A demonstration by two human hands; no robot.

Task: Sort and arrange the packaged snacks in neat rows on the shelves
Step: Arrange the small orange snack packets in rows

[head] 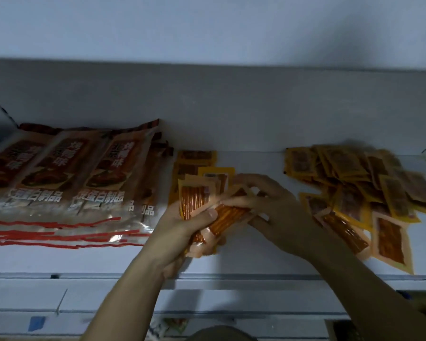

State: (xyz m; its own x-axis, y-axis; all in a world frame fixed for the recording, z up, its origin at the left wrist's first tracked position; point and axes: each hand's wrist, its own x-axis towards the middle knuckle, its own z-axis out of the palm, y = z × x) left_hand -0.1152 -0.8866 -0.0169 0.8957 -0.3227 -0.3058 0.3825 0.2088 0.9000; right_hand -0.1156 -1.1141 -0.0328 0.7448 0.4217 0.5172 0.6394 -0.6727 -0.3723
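Left hand (192, 225), centre of frame: fingers and thumb curled round a fanned bunch of small orange snack packets (197, 195), thumb pressed across the front of the bunch, palm turned up and toward the camera. Forearm rises from the lower centre of the frame.

Right hand (268, 205), just right of it: back of hand toward the camera, fingers bent over one packet (229, 215) lying crosswise against the bunch. Looks like a pinch, though motion blur hides the fingertips. Forearm enters from the lower right.

Both hands sit above the white shelf (256, 262). Loose pile of same-type packets (359, 193) lies at right of frame, untidy and overlapping. Short stack of packets (194, 158) behind the hands. Large red-and-clear snack bags (67, 178) stacked at left.
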